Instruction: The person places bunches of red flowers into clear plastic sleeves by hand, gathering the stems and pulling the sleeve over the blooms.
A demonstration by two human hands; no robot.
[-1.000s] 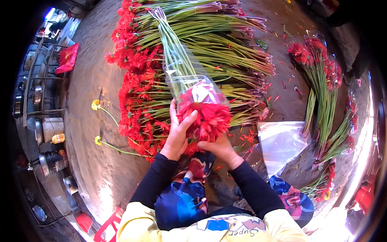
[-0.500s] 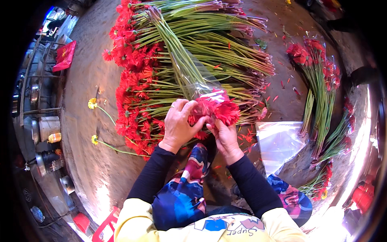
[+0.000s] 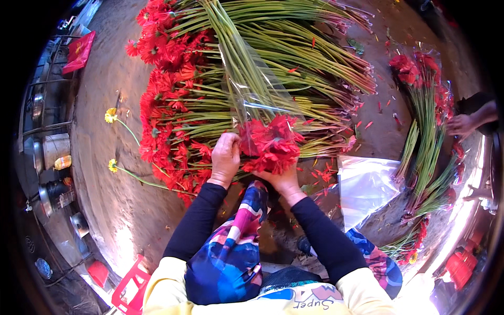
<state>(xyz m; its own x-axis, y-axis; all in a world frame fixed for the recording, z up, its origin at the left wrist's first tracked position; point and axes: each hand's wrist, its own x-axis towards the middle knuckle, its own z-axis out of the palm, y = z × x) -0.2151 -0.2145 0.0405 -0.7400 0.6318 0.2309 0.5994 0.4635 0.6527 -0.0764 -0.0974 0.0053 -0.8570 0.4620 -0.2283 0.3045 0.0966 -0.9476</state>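
While curled shut, fingers (image 3: pixel 227 149) of both hands around red flower bunch (image 3: pixel 270 143).

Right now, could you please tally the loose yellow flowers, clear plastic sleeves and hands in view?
Yellow flowers: 2, one above the other
Clear plastic sleeves: 2, one around the held red bunch, one lying flat
Hands: 3, left hand, right hand, another person's hand
Total: 7
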